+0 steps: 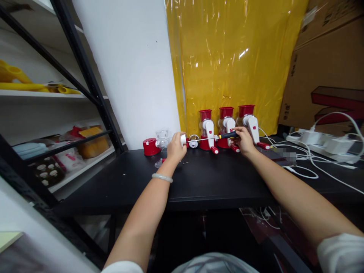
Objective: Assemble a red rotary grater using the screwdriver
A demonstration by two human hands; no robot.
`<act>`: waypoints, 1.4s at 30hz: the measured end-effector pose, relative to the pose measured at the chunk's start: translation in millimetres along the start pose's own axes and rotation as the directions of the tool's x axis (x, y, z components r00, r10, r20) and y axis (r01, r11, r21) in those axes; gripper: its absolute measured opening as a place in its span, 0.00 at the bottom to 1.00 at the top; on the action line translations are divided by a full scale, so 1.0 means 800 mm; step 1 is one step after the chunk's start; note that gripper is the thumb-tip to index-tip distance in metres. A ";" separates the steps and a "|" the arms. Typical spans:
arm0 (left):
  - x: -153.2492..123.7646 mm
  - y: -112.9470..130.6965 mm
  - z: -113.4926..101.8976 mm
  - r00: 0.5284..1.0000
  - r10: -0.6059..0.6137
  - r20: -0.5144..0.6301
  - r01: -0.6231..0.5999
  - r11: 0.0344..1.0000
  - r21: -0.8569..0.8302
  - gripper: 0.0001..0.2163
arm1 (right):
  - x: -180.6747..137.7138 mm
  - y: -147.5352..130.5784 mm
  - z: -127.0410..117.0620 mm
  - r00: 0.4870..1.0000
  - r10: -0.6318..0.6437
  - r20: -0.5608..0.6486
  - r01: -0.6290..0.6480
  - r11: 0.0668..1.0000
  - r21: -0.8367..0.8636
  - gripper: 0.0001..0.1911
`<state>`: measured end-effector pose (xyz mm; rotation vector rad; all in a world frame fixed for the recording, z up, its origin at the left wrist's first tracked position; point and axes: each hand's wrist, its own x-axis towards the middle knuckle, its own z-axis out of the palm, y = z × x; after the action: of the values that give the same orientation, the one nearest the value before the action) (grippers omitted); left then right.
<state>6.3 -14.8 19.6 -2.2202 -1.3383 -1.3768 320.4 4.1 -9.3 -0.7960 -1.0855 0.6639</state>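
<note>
My left hand (176,148) is closed around a small white plastic part (183,140) with a bit of red beside it; most of it is hidden by the fingers. My right hand (245,141) grips the dark handle of a screwdriver (229,135), held level. Its long metal shaft points left and its tip reaches the white part; whether it sits in a screw is too small to tell. Left of my left hand are a red base (151,147) and a clear plastic housing (163,141). A round white-and-metal piece (193,141) lies behind the shaft.
Three red-and-white hand-crank rotary graters (207,131) stand along the back. Tiny screw-like bits (185,163) and a clear piece with red (159,163) lie on the black table (216,182). White cables and a power strip (324,146) occupy the right; a shelf rack (85,64) borders the left.
</note>
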 end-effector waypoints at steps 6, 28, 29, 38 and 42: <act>0.001 -0.001 0.001 1.000 0.015 -0.019 -0.015 1.000 -0.013 0.21 | -0.002 -0.003 0.000 1.000 0.018 0.003 -0.018 1.000 0.017 0.18; 0.002 0.000 0.000 1.000 0.021 -0.021 -0.021 1.000 -0.009 0.21 | -0.020 -0.024 0.008 0.995 0.087 -0.049 -0.092 0.989 -0.113 0.26; 0.002 0.000 0.000 1.000 0.019 -0.022 -0.020 1.000 -0.006 0.21 | -0.021 -0.026 0.008 0.996 0.079 -0.044 -0.084 0.988 -0.130 0.27; 0.001 0.000 0.000 1.000 0.019 -0.023 -0.019 1.000 0.005 0.21 | -0.016 -0.019 0.007 0.998 0.042 -0.037 -0.047 0.989 -0.139 0.25; 0.001 0.001 -0.002 0.999 0.021 -0.025 -0.021 1.000 0.003 0.21 | -0.012 -0.014 0.006 1.000 0.006 -0.028 -0.007 0.999 -0.052 0.23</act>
<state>6.5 -15.5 21.4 -2.2019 -1.3039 -1.3901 313.6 -8.3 -3.5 -0.8513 -1.0792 0.6304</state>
